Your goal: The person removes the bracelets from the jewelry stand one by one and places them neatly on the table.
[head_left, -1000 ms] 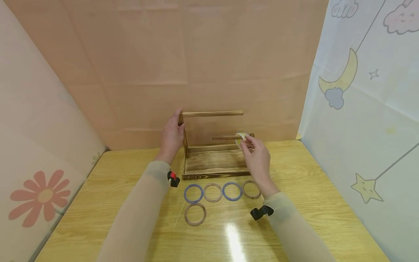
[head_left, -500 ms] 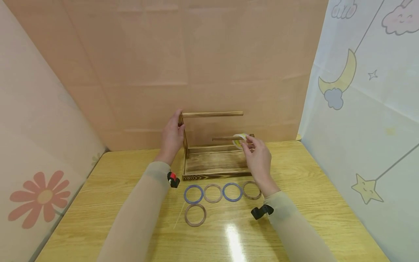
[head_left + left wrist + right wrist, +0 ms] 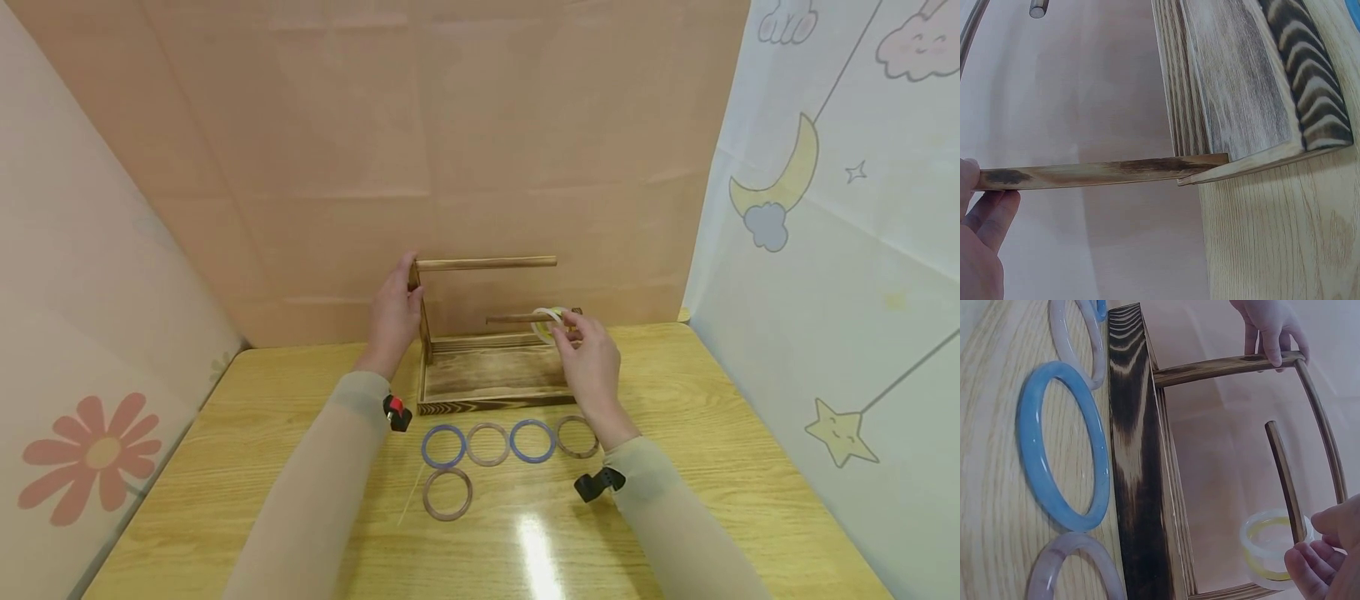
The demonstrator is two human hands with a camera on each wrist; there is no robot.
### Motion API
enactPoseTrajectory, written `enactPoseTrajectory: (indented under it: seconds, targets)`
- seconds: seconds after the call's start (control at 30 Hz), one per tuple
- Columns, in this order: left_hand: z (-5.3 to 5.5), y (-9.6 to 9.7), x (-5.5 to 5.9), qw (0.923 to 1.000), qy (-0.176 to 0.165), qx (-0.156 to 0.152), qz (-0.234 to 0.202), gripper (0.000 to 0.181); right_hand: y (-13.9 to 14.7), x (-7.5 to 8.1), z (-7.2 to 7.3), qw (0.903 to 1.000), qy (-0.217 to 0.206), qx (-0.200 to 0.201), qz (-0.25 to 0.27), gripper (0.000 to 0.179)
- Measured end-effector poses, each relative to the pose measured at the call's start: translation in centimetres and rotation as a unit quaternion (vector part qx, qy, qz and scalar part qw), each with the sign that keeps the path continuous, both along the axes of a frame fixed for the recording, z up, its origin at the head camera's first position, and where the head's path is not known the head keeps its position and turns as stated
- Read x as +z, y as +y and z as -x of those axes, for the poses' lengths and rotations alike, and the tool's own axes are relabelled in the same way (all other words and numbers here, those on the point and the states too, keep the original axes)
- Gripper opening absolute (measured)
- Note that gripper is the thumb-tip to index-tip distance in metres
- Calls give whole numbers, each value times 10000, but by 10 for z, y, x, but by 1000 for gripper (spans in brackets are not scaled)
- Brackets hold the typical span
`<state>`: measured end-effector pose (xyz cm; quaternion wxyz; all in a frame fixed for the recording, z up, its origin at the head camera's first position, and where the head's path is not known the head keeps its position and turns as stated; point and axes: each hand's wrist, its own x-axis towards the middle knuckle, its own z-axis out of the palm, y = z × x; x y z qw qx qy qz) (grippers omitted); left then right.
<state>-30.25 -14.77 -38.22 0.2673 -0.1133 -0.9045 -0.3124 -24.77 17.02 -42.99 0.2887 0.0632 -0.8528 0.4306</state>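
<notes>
My left hand grips the top of the left upright of a dark-grained wooden bangle rack, thumb on one side and fingers on the other. From that upright the upper rod runs right. A shorter lower rod comes in from the right side. My right hand pinches a white-and-yellow bangle that encircles the lower rod near its right end. In the right wrist view it shows as white and yellow rings close together. The rack's tray base rests on the table.
In front of the rack lie several bangles in a row, among them a blue bangle and a brownish bangle. Another brownish bangle lies nearer, beside a thin pale stick. A backdrop stands behind.
The white-and-yellow bangle has shifted slightly left along the lower rod and turned, showing more of its ring. My left hand stays on the upright, and the bangles on the table have not moved.
</notes>
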Motion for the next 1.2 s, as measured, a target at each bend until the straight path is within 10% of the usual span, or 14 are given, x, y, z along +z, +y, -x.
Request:
enactPoseTrajectory:
  seconds: [1.2]
  targets:
    - [-8, 4, 0, 9999, 11, 121, 73, 61, -3, -10, 1, 9990, -133, 11, -433, 27]
